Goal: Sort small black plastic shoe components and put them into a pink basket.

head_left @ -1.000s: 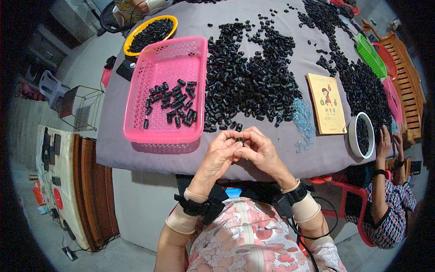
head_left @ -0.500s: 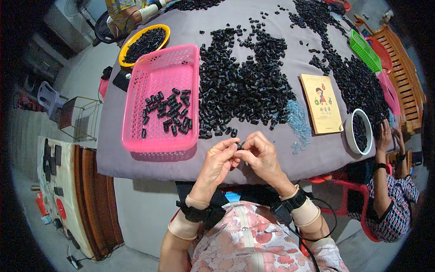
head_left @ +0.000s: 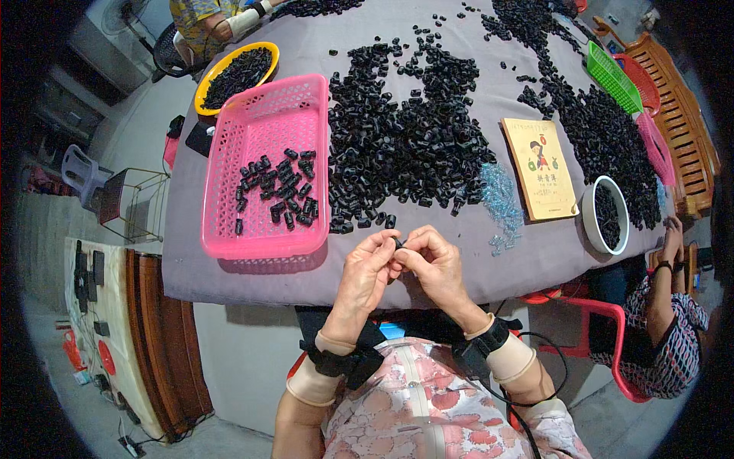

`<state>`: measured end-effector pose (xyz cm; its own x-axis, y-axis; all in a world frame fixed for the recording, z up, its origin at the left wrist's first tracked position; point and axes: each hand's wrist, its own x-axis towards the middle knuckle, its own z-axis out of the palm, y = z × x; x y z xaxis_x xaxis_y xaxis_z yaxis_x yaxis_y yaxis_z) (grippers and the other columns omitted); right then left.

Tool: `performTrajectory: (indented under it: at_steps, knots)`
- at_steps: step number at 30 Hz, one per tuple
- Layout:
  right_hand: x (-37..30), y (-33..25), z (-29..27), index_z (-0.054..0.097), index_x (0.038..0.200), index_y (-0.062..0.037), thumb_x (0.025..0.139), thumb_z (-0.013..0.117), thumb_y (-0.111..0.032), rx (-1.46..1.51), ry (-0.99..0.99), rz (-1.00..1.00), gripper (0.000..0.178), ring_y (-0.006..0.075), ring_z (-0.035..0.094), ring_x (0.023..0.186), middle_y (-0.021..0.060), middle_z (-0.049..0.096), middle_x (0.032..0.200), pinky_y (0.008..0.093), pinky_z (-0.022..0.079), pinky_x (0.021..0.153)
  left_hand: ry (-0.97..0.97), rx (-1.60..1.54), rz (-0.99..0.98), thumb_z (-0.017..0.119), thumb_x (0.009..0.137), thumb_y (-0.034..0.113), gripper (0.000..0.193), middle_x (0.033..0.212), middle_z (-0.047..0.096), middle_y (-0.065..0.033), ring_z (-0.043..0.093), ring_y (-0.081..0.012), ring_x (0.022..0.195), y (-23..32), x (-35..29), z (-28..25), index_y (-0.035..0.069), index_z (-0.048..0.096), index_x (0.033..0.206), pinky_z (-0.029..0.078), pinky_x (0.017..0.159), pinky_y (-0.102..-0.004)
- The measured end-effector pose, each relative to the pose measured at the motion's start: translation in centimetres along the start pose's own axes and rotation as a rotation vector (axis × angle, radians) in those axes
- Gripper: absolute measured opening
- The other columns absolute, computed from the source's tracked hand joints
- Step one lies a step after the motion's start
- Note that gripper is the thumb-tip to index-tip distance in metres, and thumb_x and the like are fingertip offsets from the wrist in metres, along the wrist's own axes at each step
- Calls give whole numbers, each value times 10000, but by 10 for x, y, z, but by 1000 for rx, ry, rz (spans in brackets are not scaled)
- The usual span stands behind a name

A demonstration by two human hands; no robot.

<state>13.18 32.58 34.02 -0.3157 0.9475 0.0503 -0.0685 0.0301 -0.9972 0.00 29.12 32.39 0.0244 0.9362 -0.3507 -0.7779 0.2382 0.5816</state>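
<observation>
My left hand (head_left: 362, 269) and my right hand (head_left: 436, 269) meet at the table's near edge. Between their fingertips is a small black plastic piece (head_left: 397, 243), pinched from both sides and mostly covered by the fingers. Just beyond my hands spreads a big heap of short black tubular plastic pieces (head_left: 413, 145). To its right lies a small pile of clear bluish pieces (head_left: 501, 203). On the left stands a pink perforated basket (head_left: 264, 248), with several black pieces lying together on its bottom.
A yellow bowl (head_left: 276, 61) of black pieces stands behind the basket. Right of the heap are a yellow booklet (head_left: 539, 168), a white bowl (head_left: 625, 222), more black pieces (head_left: 604, 145) and a green basket (head_left: 614, 76). Co-workers sit at the far left and right (head_left: 657, 329).
My hands still pinch the black piece, with the fingertips slightly shifted around it. The co-worker at right has drawn their hands back from the pile. The whole view has shifted slightly.
</observation>
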Motion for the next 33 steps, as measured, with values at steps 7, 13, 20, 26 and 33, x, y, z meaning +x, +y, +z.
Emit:
performTrajectory:
  at_steps: [7, 13, 20, 26, 33]
  knots:
    - [1, 8, -6, 509, 806, -10, 800, 639, 23, 264, -14, 62, 134, 87, 549, 650, 34, 530, 805, 211, 477, 569, -43, 109, -11, 582, 883, 115, 261, 822, 608, -74, 570, -136, 672, 4, 0, 2, 15, 540, 1121, 450, 563, -229]
    - [1, 1, -5, 505, 852, -16, 797, 650, 4, 362, -47, 148, 157, 65, 537, 657, 6, 517, 762, 208, 469, 564, -67, 102, -24, 602, 865, 94, 280, 864, 613, -74, 583, -138, 691, 3, 2, -1, 15, 530, 1124, 466, 577, -231]
    - [9, 2, -12, 465, 916, -12, 822, 609, 26, 83, -222, 150, 176, 122, 606, 682, 21, 519, 759, 244, 520, 612, -62, 42, -27, 578, 879, 70, 243, 874, 602, -74, 563, -112, 694, 4, 0, -3, -2, 515, 1102, 457, 594, -215]
    - [7, 7, -11, 508, 861, -28, 793, 662, -27, 338, -148, 170, 168, 48, 548, 664, -12, 537, 774, 190, 474, 578, -116, 29, -19, 595, 866, 80, 254, 891, 614, -74, 576, -126, 709, 4, 2, -4, 28, 533, 1107, 472, 617, -246]
    - [5, 0, -12, 502, 865, -32, 789, 673, -38, 299, -176, 251, 188, 41, 525, 656, -20, 522, 765, 178, 457, 576, -131, 75, -17, 597, 863, 69, 265, 908, 612, -74, 573, -123, 709, 1, 3, -8, 30, 530, 1116, 461, 601, -226]
